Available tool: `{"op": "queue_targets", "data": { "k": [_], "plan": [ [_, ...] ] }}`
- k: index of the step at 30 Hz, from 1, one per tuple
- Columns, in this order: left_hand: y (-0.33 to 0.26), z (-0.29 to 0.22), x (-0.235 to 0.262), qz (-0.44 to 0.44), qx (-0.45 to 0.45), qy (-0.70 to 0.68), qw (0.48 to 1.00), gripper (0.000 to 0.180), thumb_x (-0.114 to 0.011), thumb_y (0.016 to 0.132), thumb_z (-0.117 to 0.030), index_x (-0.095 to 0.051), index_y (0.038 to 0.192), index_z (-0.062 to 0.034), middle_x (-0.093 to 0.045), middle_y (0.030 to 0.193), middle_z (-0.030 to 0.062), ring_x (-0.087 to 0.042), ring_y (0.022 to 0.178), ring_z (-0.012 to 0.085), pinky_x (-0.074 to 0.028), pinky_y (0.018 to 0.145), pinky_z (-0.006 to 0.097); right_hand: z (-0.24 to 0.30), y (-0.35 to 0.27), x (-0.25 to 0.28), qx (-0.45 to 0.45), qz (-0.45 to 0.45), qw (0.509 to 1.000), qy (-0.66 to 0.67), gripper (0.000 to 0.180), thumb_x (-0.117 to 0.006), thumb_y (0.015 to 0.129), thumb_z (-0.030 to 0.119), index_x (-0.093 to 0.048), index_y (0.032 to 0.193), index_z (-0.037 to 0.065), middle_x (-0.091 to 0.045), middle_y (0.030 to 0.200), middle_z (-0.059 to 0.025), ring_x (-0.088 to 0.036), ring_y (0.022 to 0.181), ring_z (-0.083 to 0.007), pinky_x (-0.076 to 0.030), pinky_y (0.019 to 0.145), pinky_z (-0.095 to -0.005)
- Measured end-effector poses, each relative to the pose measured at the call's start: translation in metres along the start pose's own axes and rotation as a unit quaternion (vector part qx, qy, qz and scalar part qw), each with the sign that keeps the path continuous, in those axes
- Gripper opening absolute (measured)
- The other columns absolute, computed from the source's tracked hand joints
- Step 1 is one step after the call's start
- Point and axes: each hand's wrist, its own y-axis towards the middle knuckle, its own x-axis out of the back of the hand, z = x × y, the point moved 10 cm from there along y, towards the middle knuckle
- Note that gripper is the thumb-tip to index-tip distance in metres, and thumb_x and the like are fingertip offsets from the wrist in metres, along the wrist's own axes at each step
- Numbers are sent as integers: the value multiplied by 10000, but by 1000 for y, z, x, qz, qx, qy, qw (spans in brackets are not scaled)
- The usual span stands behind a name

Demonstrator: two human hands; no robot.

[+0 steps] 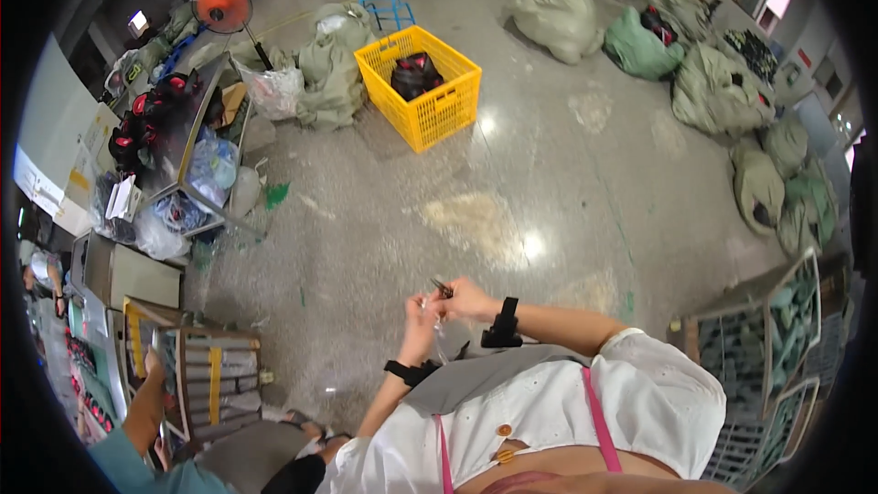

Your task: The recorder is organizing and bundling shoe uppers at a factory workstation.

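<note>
My two hands meet in front of my grey apron (494,375), above the floor. In my right hand (470,300) is a small pointed metal tool (443,288), which looks like thread snips; its tip points away from me. My left hand (419,327) is closed with its fingers against the right ones. It pinches a thin, whitish, see-through strip (440,340) that hangs below the fingers. The strip's exact kind is too small to make out. Black bands circle both of my wrists.
A yellow crate (421,123) holding black-and-red items stands ahead, near a blue stool (388,7). Stuffed sacks (727,91) line the right. A loaded table (197,151) and an orange fan (221,7) stand left. Another person's arm (142,412) rests by a rack (215,375).
</note>
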Motion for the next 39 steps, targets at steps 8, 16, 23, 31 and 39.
{"op": "queue_targets", "data": {
  "k": [8, 16, 23, 31, 39],
  "plan": [
    [195, -62, 22, 146, 150, 144, 967, 245, -539, 865, -183, -482, 1017, 0, -559, 766, 28, -511, 671, 112, -426, 593, 264, 117, 169, 114, -83, 115, 988, 67, 196, -541, 843, 169, -598, 980, 41, -622, 750, -24, -555, 609, -73, -373, 456, -199],
    [341, -25, 213, -132, 91, 439, 884, 466, -434, 894, -372, -498, 643, 15, -469, 529, 118, -432, 483, 183, -319, 447, 376, 74, 477, 469, -97, -207, 872, -433, 166, -567, 722, 222, -656, 765, 89, -633, 730, -137, -608, 751, -311, -472, 689, -389],
    [396, 20, 264, -204, 463, 407, 761, 420, -504, 816, -325, -548, 530, -21, -513, 462, 158, -549, 466, 261, -395, 431, 404, 161, 763, 579, -103, -231, 787, -563, 357, -648, 675, 220, -588, 1021, 161, -552, 1023, -135, -576, 916, -322, -478, 770, -413],
    [416, 53, 239, -156, 453, 393, 785, 253, -511, 808, -250, -590, 697, -37, -595, 687, 126, -582, 572, 227, -461, 488, 343, 157, 981, 566, -164, -134, 729, -651, 957, -757, 589, 437, -248, 1348, 153, -411, 1192, -229, -582, 916, -304, -508, 706, -358],
    [556, -43, 225, -231, 473, 97, 845, 290, -491, 848, -277, -610, 770, -25, -596, 684, 101, -573, 575, 148, -438, 462, 290, 180, 922, 718, -194, -346, 756, -520, 322, -559, 686, 212, -591, 974, 69, -632, 806, -188, -622, 762, -339, -495, 684, -405]
  ]
}}
